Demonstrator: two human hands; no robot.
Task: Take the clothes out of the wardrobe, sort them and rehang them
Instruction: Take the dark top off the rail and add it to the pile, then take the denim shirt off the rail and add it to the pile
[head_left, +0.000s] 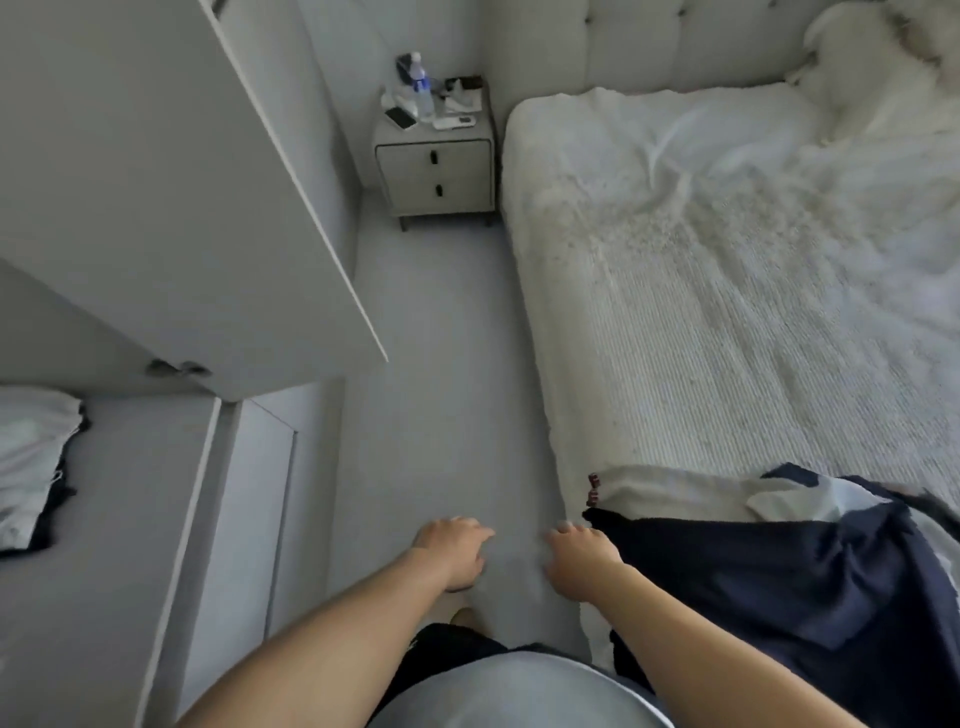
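A dark navy garment (753, 582) lies spread over the near corner of the bed, partly on top of a white garment (670, 488) with a small red mark at its edge. My right hand (579, 558) hovers just left of the navy garment's edge with loosely curled fingers and holds nothing. Whether it touches the cloth I cannot tell. My left hand (452, 551) hangs beside it over the floor, also relaxed and holding nothing. The white wardrobe door (182, 208) stands open at the left. A pile of white and dark folded clothes (31, 467) sits inside on the wardrobe's shelf (130, 519).
The white bed (727, 312) fills the right side, with rumpled bedding toward the headboard. A narrow strip of grey carpet (441, 389) runs between bed and wardrobe. A nightstand (436, 166) at the far end carries a water bottle (422, 88) and small items.
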